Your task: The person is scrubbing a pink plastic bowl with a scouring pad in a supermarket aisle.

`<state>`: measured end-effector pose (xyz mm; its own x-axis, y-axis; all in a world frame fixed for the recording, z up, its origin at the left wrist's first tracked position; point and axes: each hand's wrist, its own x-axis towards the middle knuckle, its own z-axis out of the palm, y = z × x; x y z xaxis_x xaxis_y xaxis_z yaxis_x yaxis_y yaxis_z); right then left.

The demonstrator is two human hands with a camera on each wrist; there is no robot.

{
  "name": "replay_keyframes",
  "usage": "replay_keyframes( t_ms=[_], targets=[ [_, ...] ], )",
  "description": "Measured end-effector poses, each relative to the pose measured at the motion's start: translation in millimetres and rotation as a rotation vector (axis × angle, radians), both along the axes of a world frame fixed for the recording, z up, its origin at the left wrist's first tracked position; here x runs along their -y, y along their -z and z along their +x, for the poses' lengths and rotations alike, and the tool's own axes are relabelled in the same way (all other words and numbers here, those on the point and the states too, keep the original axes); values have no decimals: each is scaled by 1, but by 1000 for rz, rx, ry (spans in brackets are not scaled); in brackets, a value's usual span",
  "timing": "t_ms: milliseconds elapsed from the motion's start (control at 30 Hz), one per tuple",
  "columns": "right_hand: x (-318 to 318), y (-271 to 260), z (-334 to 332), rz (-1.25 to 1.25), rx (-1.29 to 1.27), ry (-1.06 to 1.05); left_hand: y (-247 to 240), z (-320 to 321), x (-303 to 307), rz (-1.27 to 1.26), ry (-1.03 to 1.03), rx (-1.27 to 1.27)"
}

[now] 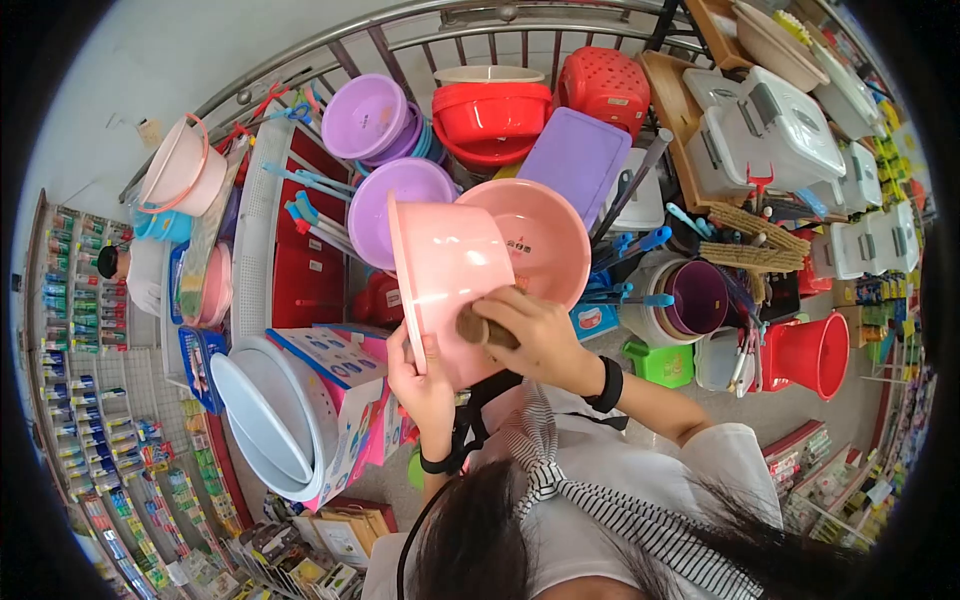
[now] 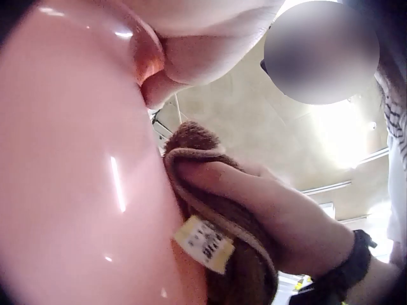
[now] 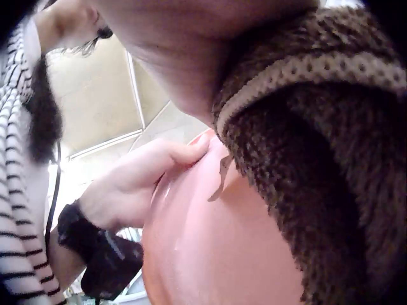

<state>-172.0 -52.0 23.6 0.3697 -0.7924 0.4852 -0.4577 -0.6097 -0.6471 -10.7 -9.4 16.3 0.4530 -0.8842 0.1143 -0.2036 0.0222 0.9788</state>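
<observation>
A pink plastic basin (image 1: 440,265) is held tilted on its side in front of the chest. My left hand (image 1: 422,390) grips its rim near the bottom, thumb lying on the outer wall in the right wrist view. Bunched in my right hand (image 1: 545,340) is a brown fluffy cloth (image 1: 484,328) with a lighter edging, close against the basin's outer side. A white-and-yellow label (image 2: 205,243) hangs from the cloth in the left wrist view. Just behind stands another pink basin (image 1: 560,235), partly covered by the held one.
Purple basins (image 1: 365,115), red basins (image 1: 490,112) and a purple lid (image 1: 570,155) crowd the display ahead. Pale blue tubs (image 1: 265,420) stand at left, beside a printed box (image 1: 335,357). Clear storage boxes (image 1: 770,130) and a red bucket (image 1: 825,355) are at right.
</observation>
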Motion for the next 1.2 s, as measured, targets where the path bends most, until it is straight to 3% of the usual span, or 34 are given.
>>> replay_keyframes(
  t_ms=[67, 133, 167, 367, 400, 467, 600, 700, 767, 900, 967, 1000, 1067, 1100, 1133, 1200],
  targets=[
    [10, -4, -5, 64, 26, 19, 1, -4, 0, -24, 2, 67],
    [15, -14, -4, 288, 109, 125, 2, -9, -2, 35, -4, 120],
    [16, -19, -2, 326, 208, 73, 5, -15, 0, -45, 44, 160],
    [4, -29, 23, 289, 263, 111, -3, -17, -7, -17, 164, 316],
    [11, -29, 19, 267, 252, 125, 2, -20, -2, -40, 175, 304],
    [16, -30, 19, 351, 219, 104, 4, -17, -9, 174, 279, 142],
    [32, -22, 11, 323, 240, 22, 17, -20, -3, 84, 351, 42],
    [30, -21, 12, 381, 308, 57, 18, -17, 1, 170, 381, 141],
    [23, -27, 13, 404, 317, 107, 1, -17, -2, 230, 347, 398],
    [22, -28, 14, 419, 257, 135, -7, -13, -1, 379, 387, 293],
    [22, -16, 18, 461, 371, 83, -7, -8, -4, 485, 463, 190],
    [26, -13, 18, 437, 367, 85, -2, -7, 1, 461, 467, 190],
    [17, -6, 23, 401, 401, 111, 9, -4, -2, 132, 480, 331],
    [8, -10, 25, 396, 405, 114, 13, -4, 0, 130, 477, 327],
    [1, -7, 27, 403, 403, 108, 14, -3, 0, 75, 473, 234],
    [-7, 6, 33, 168, 332, 102, 13, 0, 7, -49, 453, 58]
  ],
)
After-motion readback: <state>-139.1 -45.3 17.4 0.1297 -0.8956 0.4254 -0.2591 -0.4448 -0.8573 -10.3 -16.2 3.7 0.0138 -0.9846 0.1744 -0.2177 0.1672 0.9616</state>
